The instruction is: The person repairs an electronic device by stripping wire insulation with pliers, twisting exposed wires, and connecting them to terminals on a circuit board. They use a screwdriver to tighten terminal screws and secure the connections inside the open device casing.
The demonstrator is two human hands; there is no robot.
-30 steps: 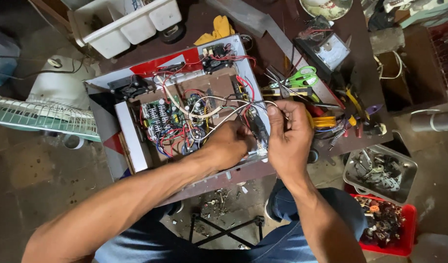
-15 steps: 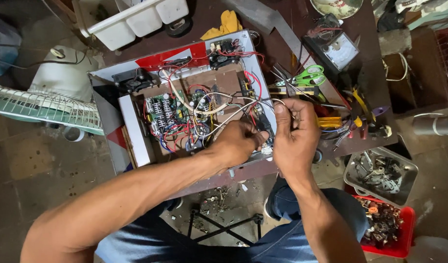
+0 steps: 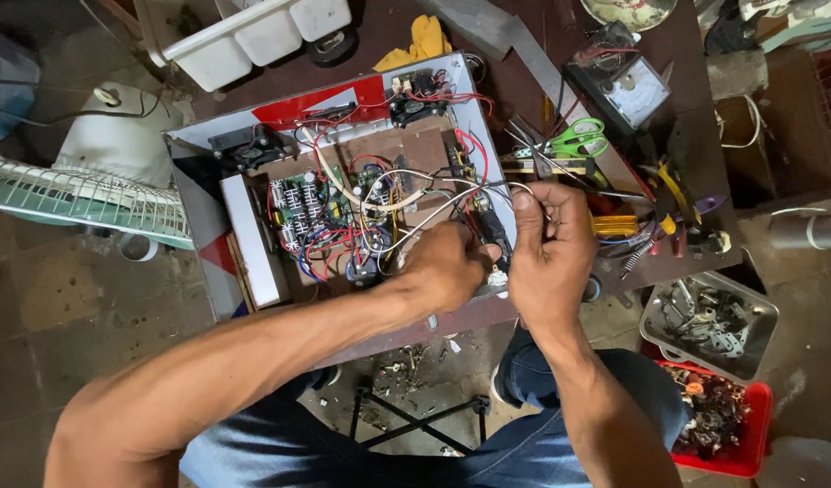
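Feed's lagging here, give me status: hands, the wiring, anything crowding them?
Left hand down among wires at the open chassis edge. Right hand pinching thin wires. Scissors and pliers lie close on the right.

Counter [image 3: 668,54]: dark brown top, worn, cluttered, edge running across frame centre. Floor [image 3: 63,298]: grey concrete, stained, patchy, debris under counter. White fan grille [image 3: 81,203] at left, lying near floor. White plastic jug [image 3: 117,136] behind grille, cable across top. White compartment tray [image 3: 253,32] at top edge of counter. Grey tub of metal parts [image 3: 709,321] at right; red bin [image 3: 727,420] just below it. Black metal stool frame [image 3: 415,416] on floor. Light: diffuse, even, soft shadows.
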